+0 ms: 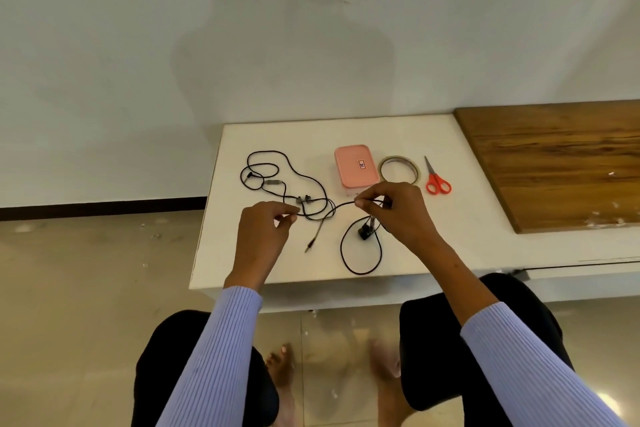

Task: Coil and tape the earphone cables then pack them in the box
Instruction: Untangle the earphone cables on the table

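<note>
Head view: left hand (pixel 265 225) and right hand (pixel 391 206) pinch one cable (pixel 341 205); one box (pixel 356 166), one tape roll (pixel 399 167), one scissors (pixel 437 180)

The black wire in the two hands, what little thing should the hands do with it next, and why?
Probably start winding a first loop. The left hand and the right hand each pinch the black earphone cable, and a short stretch runs between them, while the rest lies loose and uncoiled on the white table. The tape roll, scissors and pink box lie untouched, so coiling seems to come first.
</note>
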